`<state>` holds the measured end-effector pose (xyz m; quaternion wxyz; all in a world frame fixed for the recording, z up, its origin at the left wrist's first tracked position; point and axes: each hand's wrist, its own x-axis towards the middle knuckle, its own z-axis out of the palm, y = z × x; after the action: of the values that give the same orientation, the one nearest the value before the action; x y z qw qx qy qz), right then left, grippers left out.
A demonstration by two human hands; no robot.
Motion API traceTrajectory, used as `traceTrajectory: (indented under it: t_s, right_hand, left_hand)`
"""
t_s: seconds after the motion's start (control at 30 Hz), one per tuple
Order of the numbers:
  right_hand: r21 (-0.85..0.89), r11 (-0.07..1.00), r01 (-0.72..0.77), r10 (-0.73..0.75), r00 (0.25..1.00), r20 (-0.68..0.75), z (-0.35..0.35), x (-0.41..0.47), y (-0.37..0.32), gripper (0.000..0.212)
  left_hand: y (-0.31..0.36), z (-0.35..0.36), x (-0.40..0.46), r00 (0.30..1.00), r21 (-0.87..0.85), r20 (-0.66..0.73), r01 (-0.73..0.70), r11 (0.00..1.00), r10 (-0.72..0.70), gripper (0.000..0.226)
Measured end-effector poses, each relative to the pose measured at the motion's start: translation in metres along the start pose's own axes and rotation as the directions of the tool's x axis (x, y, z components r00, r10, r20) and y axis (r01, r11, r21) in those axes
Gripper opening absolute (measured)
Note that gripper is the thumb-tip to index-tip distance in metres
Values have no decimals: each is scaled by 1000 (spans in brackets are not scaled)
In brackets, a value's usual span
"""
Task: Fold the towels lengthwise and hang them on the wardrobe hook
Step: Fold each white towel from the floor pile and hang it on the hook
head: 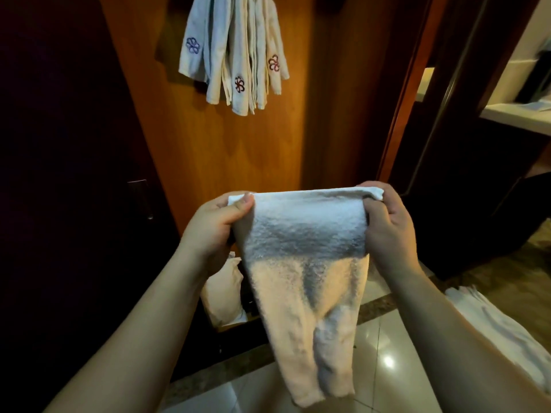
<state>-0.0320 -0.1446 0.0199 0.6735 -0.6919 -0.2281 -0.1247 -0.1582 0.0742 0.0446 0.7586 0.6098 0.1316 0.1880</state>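
Both hands, left hand (213,225) and right hand (387,225), pinch towel (307,251); hook hidden.

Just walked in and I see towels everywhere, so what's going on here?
A person is folding a white towel, holding its top edge stretched between the left hand and the right hand so the rest hangs down in front of them. Several folded towels with flower embroidery already hang on the wooden wardrobe panel above. More white towels lie at the lower right, apparently waiting their turn.
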Motion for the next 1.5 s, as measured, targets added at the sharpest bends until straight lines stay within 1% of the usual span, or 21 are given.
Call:
traceTrajectory:
  t_s: [0.07,0.13,0.2,0.33,0.37,0.43,0.5,0.6,0.63,0.67,0.73,0.83,0.97,1.03,1.1,1.2,1.27,1.3,1.37,1.43,1.5]
  right_hand:
    - [3,1000,10,-10,1000,30,-7,2,0,24]
    - [21,1000,9,-10,999,51,-13,4,2,25]
    - [40,999,-20,17,998,67,-15,2,4,25]
    - [93,985,-146,133,982,135,-22,-2,13,22]
    - [116,981,-158,138,976,169,-24,-4,15,25]
    - [187,964,-189,141,960,243,-28,-8,19,44]
    - [297,913,-278,174,927,332,-31,-11,23,54]
    - [424,777,-465,253,847,467,-33,-9,29,64]
    - [453,729,-514,263,821,507,-34,-8,30,64]
    - [473,686,-553,265,795,546,-35,-8,32,64]
    - [480,620,-620,259,740,621,-38,-8,33,63]
    - [431,577,-693,252,654,714,-40,-10,38,61]
    - [390,537,-748,299,601,741,-36,-11,50,61]
    - [389,503,-772,316,583,748,-33,-11,56,57]
    - [402,489,-774,325,590,739,-28,-12,59,53]
    - [399,530,-748,389,633,669,-14,-13,56,49]
    - [396,581,-711,476,691,544,-2,-18,48,43]
    - [389,615,-686,513,723,463,5,-23,44,37]
    - [325,703,-633,562,774,291,20,-38,35,33]
    - [187,789,-586,566,810,152,35,-56,27,35]
    - [79,847,-525,520,850,81,47,-71,21,26]
  left_hand:
    - [2,1,-1,1000,-9,-16,-13,1000,13,13]
    - [3,0,-1,1000,-11,-5,-28,1000,28,19]
    - [3,0,0,1000,-21,9,-21,1000,21,30]
    - [0,7,-2,998,-29,69,17,999,-15,57]
    - [-1,8,-3,997,-38,75,23,999,-21,63]
    - [-3,9,-3,995,-49,91,40,998,-35,69]
    - [-6,10,-3,994,-37,100,42,998,-38,66]
    - [-10,10,-1,994,-13,107,32,999,-30,41]
    - [-11,11,-1,993,0,110,32,999,-32,35]
    - [-11,10,0,993,16,116,29,999,-31,34]
    - [-10,10,1,990,61,135,20,998,-28,31]
    - [-10,9,4,986,116,163,5,993,-24,21]
    - [-12,8,8,984,154,174,6,988,-33,20]
    - [-13,6,9,986,187,161,14,982,-45,20]
    - [-15,2,11,990,218,131,28,976,-58,18]
    - [-23,3,12,999,259,2,46,965,-48,19]
    - [-32,10,7,993,211,-115,6,977,19,21]
    - [-39,15,3,981,194,-187,-22,981,59,22]
    - [-53,27,-8,937,228,-320,-65,971,138,20]
    - [-67,41,-21,897,237,-405,-82,968,176,15]
    - [-77,52,-32,882,197,-444,-76,978,158,14]
